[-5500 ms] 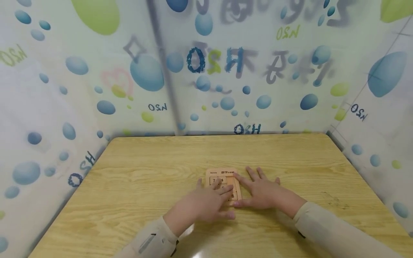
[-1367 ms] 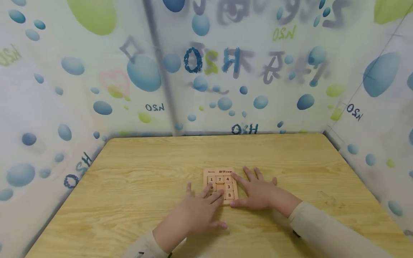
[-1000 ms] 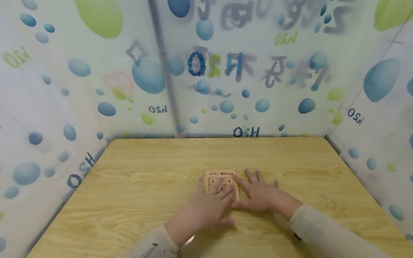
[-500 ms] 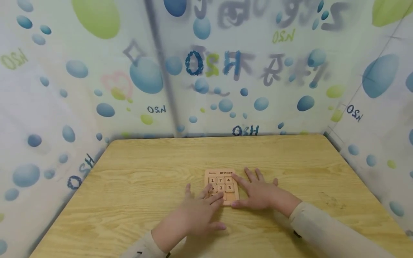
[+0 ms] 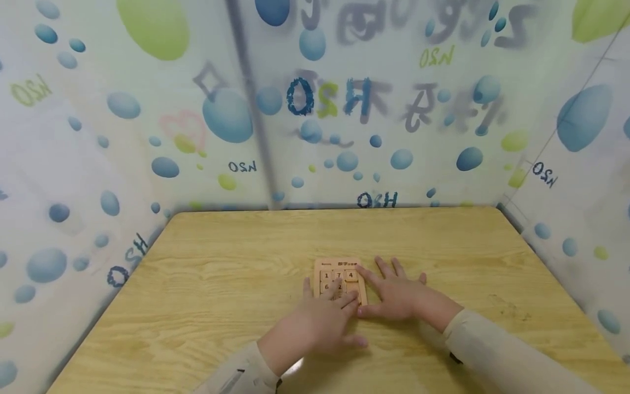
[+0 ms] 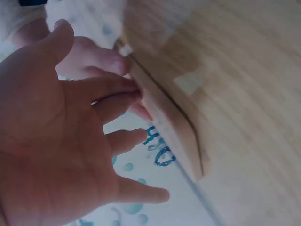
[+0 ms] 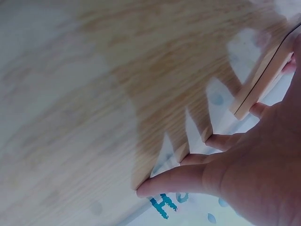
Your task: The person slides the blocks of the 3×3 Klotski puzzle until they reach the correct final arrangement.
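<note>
1. Head: board (image 5: 331, 264) flat on worktop (image 5: 246, 246), same place as 0.5 s ago.
2. Head: left hand (image 5: 327, 324) palm down, fingers apart, tips over the board's lower part. 0.5 s ago it was over the lower left; now shifted right, fingers reaching the right column.
3. Head: 1 (image 5: 326, 276), 7 (image 5: 338, 275) and 4 (image 5: 351, 275) unchanged in top row; 6 (image 5: 326, 287) and 2 (image 5: 339, 287) unchanged below. Slot under 4 held the 3 earlier, now bare; bottom row mostly hidden by fingers.
4. Head: right hand (image 5: 400, 294) unchanged, fingers spread, index at board's upper right corner, thumb at lower right.
5. Left wrist: left hand fingers apart, two foremost tips at the board, ring and little fingers stretched out clear of it. Right hand beyond, partly hidden.
6. Right wrist: right hand fingers fanned, index touching the board's end; other tips on the worktop.
</note>
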Action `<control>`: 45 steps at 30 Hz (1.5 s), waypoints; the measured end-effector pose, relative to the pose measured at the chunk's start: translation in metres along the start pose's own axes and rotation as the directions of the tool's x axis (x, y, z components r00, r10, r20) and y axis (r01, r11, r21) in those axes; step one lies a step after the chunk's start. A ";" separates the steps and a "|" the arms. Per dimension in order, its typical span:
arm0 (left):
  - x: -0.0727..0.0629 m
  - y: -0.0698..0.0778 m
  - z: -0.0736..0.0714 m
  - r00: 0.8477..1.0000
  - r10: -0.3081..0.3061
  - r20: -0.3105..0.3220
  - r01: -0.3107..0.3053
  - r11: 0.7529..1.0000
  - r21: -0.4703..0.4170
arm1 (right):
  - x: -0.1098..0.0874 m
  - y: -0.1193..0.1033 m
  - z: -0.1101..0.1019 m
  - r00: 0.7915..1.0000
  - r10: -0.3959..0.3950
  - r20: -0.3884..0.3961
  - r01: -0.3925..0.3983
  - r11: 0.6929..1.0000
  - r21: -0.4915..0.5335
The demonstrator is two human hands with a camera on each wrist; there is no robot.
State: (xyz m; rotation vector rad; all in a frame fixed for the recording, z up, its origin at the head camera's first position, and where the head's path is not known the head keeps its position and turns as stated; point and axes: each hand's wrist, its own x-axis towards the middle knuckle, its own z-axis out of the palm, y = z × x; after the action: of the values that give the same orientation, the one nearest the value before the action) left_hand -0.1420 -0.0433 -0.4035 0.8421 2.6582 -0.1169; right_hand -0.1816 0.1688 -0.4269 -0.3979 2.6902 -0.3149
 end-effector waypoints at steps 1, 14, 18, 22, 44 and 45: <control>-0.003 0.001 -0.001 1.000 0.004 0.005 -0.003 1.000 -0.023 | 0.000 0.000 -0.001 1.000 -0.003 -0.003 0.003 1.000 -0.004; 0.026 -0.009 -0.016 1.000 -0.027 -0.012 0.027 1.000 0.014 | -0.001 0.000 -0.003 1.000 0.004 -0.001 -0.004 1.000 -0.010; 0.015 -0.003 -0.017 0.999 -0.019 0.044 0.022 0.998 -0.066 | 0.001 0.000 -0.004 1.000 0.005 -0.009 -0.005 1.000 -0.018; 0.007 -0.003 -0.015 0.999 -0.031 0.034 0.033 0.998 -0.056 | 0.002 0.000 -0.005 1.000 0.007 -0.016 -0.007 1.000 -0.019; -0.002 0.000 -0.001 0.996 -0.080 -0.029 0.081 0.995 0.053 | 0.002 0.000 0.005 0.999 0.013 -0.029 -0.013 1.000 0.004; -0.003 0.000 -0.001 0.996 -0.079 -0.034 0.081 0.995 0.056 | 0.002 0.000 0.005 0.999 0.018 -0.029 -0.018 1.000 0.001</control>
State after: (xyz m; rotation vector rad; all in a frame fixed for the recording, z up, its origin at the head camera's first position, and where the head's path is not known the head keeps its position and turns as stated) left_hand -0.1396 -0.0448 -0.4013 0.7613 2.7305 -0.2023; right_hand -0.1811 0.1673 -0.4319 -0.3719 2.7207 -0.3192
